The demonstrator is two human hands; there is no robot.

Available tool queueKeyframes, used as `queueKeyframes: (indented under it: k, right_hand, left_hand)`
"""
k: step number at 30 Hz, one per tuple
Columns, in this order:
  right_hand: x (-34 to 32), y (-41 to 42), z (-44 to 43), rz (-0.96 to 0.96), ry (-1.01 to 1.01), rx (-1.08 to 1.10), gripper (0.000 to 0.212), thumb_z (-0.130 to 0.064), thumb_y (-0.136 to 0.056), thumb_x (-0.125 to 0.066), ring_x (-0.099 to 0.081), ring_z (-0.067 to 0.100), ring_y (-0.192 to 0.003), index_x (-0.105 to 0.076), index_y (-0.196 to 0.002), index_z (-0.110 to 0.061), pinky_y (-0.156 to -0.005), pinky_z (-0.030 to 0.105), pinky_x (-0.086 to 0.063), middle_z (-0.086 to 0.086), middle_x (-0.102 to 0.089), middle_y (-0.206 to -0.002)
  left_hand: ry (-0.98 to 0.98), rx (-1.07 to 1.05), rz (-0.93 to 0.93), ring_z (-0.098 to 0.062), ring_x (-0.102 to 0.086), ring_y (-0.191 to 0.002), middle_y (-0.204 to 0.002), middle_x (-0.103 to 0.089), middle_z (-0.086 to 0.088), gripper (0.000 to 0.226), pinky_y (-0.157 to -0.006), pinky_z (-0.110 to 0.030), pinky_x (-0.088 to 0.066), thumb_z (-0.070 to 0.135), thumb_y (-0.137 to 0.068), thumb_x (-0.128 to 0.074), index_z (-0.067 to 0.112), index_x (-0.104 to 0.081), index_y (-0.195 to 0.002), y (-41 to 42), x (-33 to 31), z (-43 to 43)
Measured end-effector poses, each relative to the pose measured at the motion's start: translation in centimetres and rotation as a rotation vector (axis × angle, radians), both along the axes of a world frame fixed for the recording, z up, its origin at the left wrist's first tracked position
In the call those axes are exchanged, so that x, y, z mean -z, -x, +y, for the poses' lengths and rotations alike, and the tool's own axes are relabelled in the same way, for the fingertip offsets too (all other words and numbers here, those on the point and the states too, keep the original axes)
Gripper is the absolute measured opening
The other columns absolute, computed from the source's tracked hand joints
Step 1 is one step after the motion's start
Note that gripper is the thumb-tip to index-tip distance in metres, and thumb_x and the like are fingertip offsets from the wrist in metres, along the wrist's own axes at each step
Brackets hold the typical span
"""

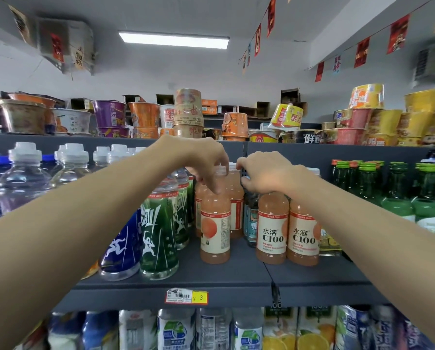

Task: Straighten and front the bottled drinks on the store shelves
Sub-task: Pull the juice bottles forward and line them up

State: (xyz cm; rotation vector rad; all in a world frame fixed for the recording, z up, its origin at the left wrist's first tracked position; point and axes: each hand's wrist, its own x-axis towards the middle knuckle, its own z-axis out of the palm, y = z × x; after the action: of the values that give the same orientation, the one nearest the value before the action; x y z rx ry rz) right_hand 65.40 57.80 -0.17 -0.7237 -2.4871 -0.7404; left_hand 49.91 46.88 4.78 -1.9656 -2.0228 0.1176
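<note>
Pink C100 juice bottles stand on the dark grey shelf (236, 276). My left hand (208, 162) pinches the white cap and neck of a front pink bottle (215, 231) whose label is turned sideways. My right hand (267, 173) is curled over the top of another pink bottle (272, 231) whose C100 label faces forward. A third pink bottle (303, 233) stands beside it on the right. More pink bottles stand behind, partly hidden by my hands.
Green sport bottles (158, 236) and a blue one (121, 246) stand left of the pink ones, clear water bottles (24, 178) further left. Green glass bottles (393, 188) fill the right. Noodle cups (188, 112) sit on the top shelf. A price tag (186, 296) hangs below.
</note>
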Motion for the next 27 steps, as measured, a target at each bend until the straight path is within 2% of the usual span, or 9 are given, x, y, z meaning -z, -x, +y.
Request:
queueKeyframes:
  k: [2,4,6,8,10,14,20,24,27]
  right_hand:
    - [0.2,0.0,-0.2,0.005,-0.011,-0.007,0.035,-0.039,-0.094,-0.057,-0.064,0.023,-0.090,-0.057,-0.128,-0.028,-0.061,0.031,-0.041,0.000,-0.067,-0.105]
    - [0.2,-0.1,-0.6,-0.004,-0.021,-0.017,0.033,-0.039,-0.095,-0.056,-0.064,0.023,-0.090,-0.058,-0.126,-0.028,-0.062,0.032,-0.041,0.000,-0.067,-0.104]
    - [0.0,-0.6,-0.8,-0.003,-0.043,-0.023,0.029,-0.040,-0.095,-0.054,-0.064,0.023,-0.088,-0.063,-0.120,-0.028,-0.062,0.032,-0.040,0.000,-0.068,-0.101]
    - [0.1,-1.3,-0.9,0.011,-0.123,0.007,0.027,-0.043,-0.095,-0.051,-0.065,0.025,-0.084,-0.069,-0.108,-0.028,-0.062,0.031,-0.038,0.000,-0.067,-0.092]
    - [0.4,-2.0,-1.0,-0.001,-0.198,0.067,0.034,-0.050,-0.094,-0.049,-0.061,0.024,-0.073,-0.074,-0.094,-0.026,-0.060,0.031,-0.036,-0.002,-0.059,-0.074]
    - [0.7,-2.6,-1.0,-0.044,-0.182,0.087,0.028,-0.044,-0.089,-0.059,-0.054,0.023,-0.068,-0.077,-0.091,-0.022,-0.061,0.031,-0.042,-0.002,-0.055,-0.071]
    - [0.2,-2.8,-1.4,-0.071,-0.160,0.044,0.022,-0.039,-0.084,-0.064,-0.057,0.024,-0.071,-0.076,-0.089,-0.022,-0.062,0.030,-0.043,-0.001,-0.054,-0.073]
    - [0.1,-3.0,-1.3,-0.082,-0.164,0.037,0.023,-0.041,-0.085,-0.063,-0.050,0.021,-0.068,-0.076,-0.089,-0.023,-0.062,0.029,-0.041,-0.004,-0.049,-0.070]
    - [0.1,-3.1,-1.3,-0.100,-0.179,0.048,0.027,-0.046,-0.088,-0.058,-0.050,0.021,-0.067,-0.074,-0.088,-0.023,-0.061,0.029,-0.040,-0.006,-0.046,-0.066]
  left_hand:
    - [-0.019,-0.058,-0.015,-0.015,-0.068,-0.086,-0.095,-0.072,0.004,0.069,-0.072,-0.030,-0.051,0.070,-0.066,-0.078,0.025,-0.065,-0.117,0.1,0.4,-0.4]
    - [-0.058,-0.116,-0.015,-0.014,-0.065,-0.072,-0.079,-0.069,0.002,0.069,-0.060,-0.028,-0.046,0.079,-0.066,-0.070,0.016,-0.068,-0.095,-0.1,0.7,-0.7]
    - [-0.094,-0.115,0.021,-0.017,-0.062,-0.074,-0.075,-0.064,0.002,0.070,-0.058,-0.029,-0.045,0.084,-0.067,-0.064,0.015,-0.064,-0.082,-0.1,1.0,-0.8]
    - [-0.071,-0.099,0.047,-0.022,-0.061,-0.097,-0.095,-0.063,0.005,0.078,-0.076,-0.035,-0.051,0.083,-0.066,-0.065,0.015,-0.065,-0.105,0.0,1.3,-1.0]
    - [-0.032,-0.063,0.024,-0.023,-0.053,-0.115,-0.111,-0.057,0.007,0.077,-0.094,-0.042,-0.049,0.074,-0.066,-0.075,0.028,-0.058,-0.126,0.2,1.5,-1.2]
    - [-0.038,-0.046,0.035,-0.022,-0.055,-0.108,-0.095,-0.052,0.010,0.081,-0.088,-0.040,-0.050,0.073,-0.064,-0.077,0.023,-0.060,-0.125,0.2,1.3,-1.0]
    - [0.060,-0.175,0.075,-0.019,-0.062,-0.089,-0.091,-0.063,0.007,0.078,-0.082,-0.041,-0.055,0.086,-0.053,-0.071,0.023,-0.063,-0.099,0.6,-0.1,-1.2]
    - [0.095,-0.200,0.091,-0.019,-0.062,-0.093,-0.092,-0.063,0.009,0.090,-0.084,-0.040,-0.054,0.086,-0.051,-0.071,0.020,-0.066,-0.111,0.4,-0.2,-1.3]
    - [0.097,-0.217,0.107,-0.023,-0.061,-0.104,-0.107,-0.064,0.006,0.093,-0.094,-0.044,-0.052,0.083,-0.056,-0.073,0.020,-0.064,-0.123,0.2,-0.5,-1.4]
